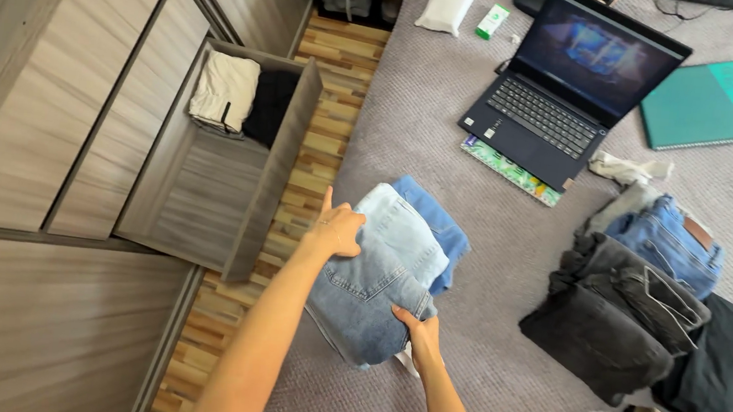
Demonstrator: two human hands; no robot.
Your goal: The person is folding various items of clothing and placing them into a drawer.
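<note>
Left hand [338,230] lies flat w/ fingers spread on top of the folded light-blue jeans [377,276], pressing the far side; right hand [419,330] grips the near edge from underneath. Held from both ends, prob. so the fold keeps its shape. Jeans sit at the left edge of the grey bed cover [495,211], on a darker blue pair [438,223], right next to the open drawer [233,163], which has cream & black clothes at its far end. More folded jeans [643,284] toward the cover's right edge, laptop [575,73] further up.

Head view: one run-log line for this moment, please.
left hand: on top of folded light-blue jeans | right hand: grips their near edge | under them: darker blue jeans | open drawer: left, holds folded clothes
</note>
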